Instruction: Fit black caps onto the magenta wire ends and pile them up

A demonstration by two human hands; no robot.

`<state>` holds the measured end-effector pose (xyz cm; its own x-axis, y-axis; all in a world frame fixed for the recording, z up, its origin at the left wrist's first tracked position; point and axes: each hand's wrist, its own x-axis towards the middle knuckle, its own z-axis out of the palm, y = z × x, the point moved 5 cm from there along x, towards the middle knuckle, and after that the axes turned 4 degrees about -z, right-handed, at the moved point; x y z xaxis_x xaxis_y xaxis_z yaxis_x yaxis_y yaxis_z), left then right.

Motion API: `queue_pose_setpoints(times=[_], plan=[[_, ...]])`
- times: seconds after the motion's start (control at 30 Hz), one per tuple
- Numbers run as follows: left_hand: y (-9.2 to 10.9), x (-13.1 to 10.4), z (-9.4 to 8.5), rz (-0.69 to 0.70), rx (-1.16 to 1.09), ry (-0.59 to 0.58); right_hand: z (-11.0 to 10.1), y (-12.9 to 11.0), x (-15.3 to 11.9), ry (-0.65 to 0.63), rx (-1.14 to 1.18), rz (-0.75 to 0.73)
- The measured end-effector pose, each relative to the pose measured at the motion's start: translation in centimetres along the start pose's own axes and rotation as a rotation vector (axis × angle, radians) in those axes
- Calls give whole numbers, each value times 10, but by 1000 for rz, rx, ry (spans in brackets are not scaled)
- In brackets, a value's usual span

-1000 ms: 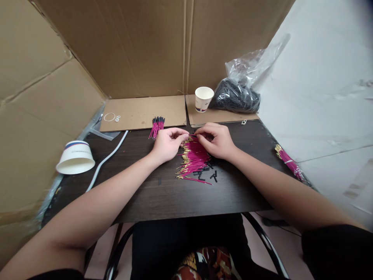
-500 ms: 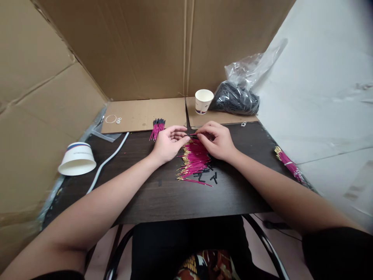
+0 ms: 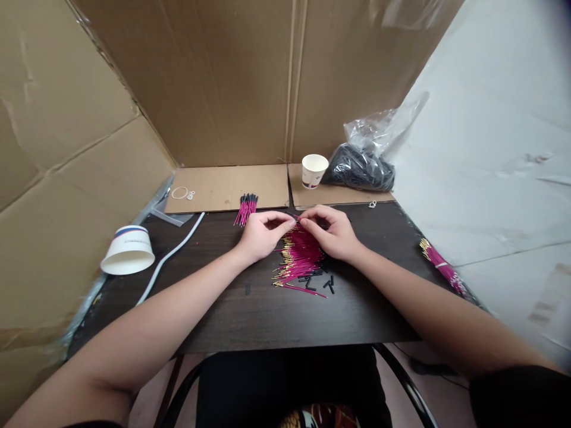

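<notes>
My right hand [image 3: 333, 233] pinches a thin magenta wire [image 3: 298, 217] between thumb and forefinger, above a pile. From the other side, my left hand [image 3: 264, 236] closes thumb and forefinger at the wire's left end. The small black sleeve there is mostly covered by my fingertips. Below both hands lies a loose pile of magenta wires [image 3: 306, 252] with gold-coloured tips pointing left. Several loose black sleeves [image 3: 329, 284] are scattered at its lower right. Beyond my left hand rests a bunch of magenta wires with black ends [image 3: 247, 208].
A paper cup [image 3: 314, 172] stands at the back beside a clear bag of black pieces [image 3: 361, 166]. Another cup [image 3: 129, 251] lies tipped at left, near a white cable [image 3: 172, 252]. A tied wire bundle [image 3: 441, 267] sits at the right edge. Cardboard [image 3: 232, 89] walls the back and left.
My left fingers, spread loosely before, have closed into a pinch at the wire's end. My right hand keeps its pinch. The whole view has shifted slightly, so things appear lower.
</notes>
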<state>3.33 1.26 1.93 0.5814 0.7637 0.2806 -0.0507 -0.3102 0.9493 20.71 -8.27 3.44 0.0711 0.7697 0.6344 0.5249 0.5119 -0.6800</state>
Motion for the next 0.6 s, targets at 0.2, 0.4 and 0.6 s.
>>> queue_pose_setpoints(times=[0.2, 0.4, 0.6], plan=[[-1, -1, 0, -6, 17, 0, 2, 2, -2, -23, 30, 30], [-5, -2, 1, -16, 68, -16, 3, 2, -2, -57, 91, 52], [-2, -5, 4, 42, 137, -42, 7, 2, -2, -86, 228, 90]])
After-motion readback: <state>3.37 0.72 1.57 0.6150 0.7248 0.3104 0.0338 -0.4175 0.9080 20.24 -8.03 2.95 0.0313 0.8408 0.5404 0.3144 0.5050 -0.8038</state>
